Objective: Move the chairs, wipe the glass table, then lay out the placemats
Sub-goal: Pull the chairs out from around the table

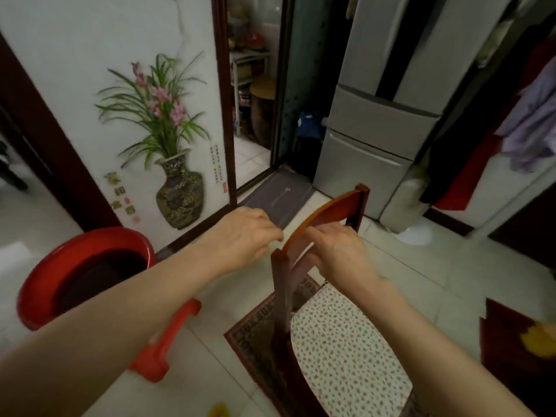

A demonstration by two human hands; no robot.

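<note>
- The red-brown wooden chair [281, 284] with a spotty seat [346, 350] stands close, on a dark patterned rug [255, 332].
- The right hand [337, 251] holds its curved top bar [331, 210].
- The left hand [240, 233] is curled beside the bar; I cannot tell if it holds.
- A one-hand pull could tip the chair or bump the round red plastic tub [36, 296].
</note>
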